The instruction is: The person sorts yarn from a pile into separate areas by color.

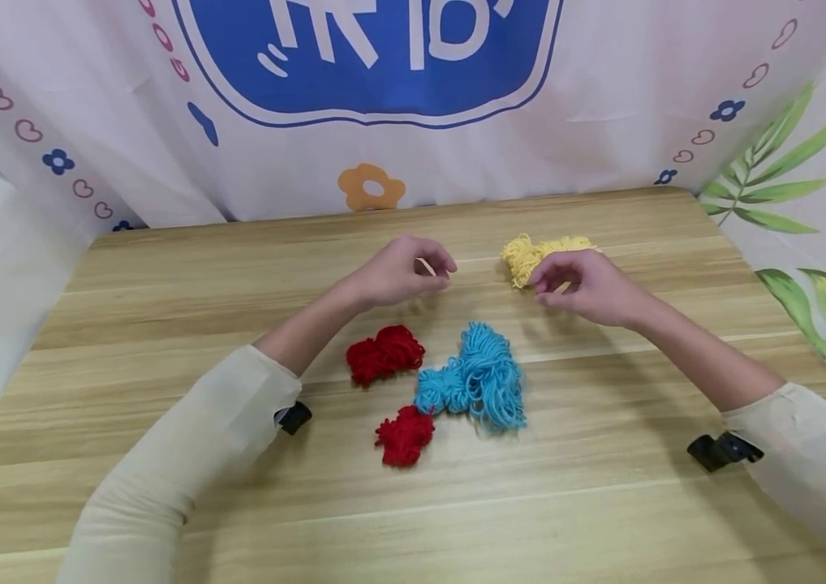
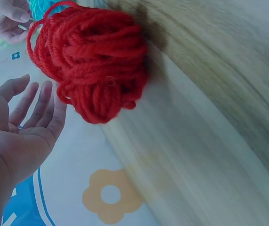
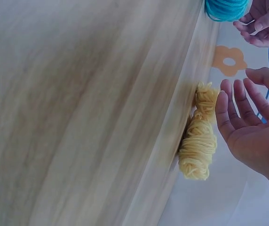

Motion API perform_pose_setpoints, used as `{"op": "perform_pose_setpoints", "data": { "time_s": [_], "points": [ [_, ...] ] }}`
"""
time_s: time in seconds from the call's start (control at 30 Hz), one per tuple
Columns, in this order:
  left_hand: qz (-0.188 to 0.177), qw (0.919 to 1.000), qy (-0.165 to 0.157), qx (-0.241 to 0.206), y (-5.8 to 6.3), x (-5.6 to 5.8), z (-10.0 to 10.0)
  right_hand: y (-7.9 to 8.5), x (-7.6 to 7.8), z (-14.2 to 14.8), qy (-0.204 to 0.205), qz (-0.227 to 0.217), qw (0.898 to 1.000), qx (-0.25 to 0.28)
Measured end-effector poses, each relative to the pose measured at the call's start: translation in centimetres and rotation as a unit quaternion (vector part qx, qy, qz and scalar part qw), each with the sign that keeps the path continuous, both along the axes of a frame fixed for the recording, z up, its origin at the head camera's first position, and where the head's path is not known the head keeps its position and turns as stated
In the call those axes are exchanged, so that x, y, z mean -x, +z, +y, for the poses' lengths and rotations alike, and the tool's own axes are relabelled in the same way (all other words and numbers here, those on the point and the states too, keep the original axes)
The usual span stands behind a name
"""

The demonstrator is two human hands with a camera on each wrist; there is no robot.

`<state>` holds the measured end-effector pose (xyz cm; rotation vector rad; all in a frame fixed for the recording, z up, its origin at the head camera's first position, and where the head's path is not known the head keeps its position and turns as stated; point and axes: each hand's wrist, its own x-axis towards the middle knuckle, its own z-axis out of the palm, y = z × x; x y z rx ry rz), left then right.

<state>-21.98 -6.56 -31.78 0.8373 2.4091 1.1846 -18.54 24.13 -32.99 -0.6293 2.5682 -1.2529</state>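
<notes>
My left hand hovers over the table behind the red yarn, its fingers loosely bent with nothing between them. Two red yarn bundles lie nearer, one red bundle beside my left forearm and a smaller red bundle closer to me. Between and right of them sits blue yarn, a narrow part meeting a larger looped part. At the right, my right hand is held in front of the yellow yarn, overlapping it in the head view. Its fingers are relaxed and hold nothing; the right wrist view shows the yellow yarn beside the fingertips.
Everything lies on a wood-grain table. A white printed cloth with a blue sign and flowers hangs along the far edge. Leaf-patterned cloth is at the right. Each sleeve carries a black wrist mount.
</notes>
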Motion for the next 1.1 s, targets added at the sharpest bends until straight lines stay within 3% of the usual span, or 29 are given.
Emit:
{"op": "perform_pose_setpoints", "data": {
  "time_s": [1.1],
  "points": [
    [-0.003, 0.9998, -0.018, 0.009, 0.1, -2.2, -3.7, -0.2, -0.3, -2.8, 0.045, 0.014, 0.999, -0.003]
  ]
}}
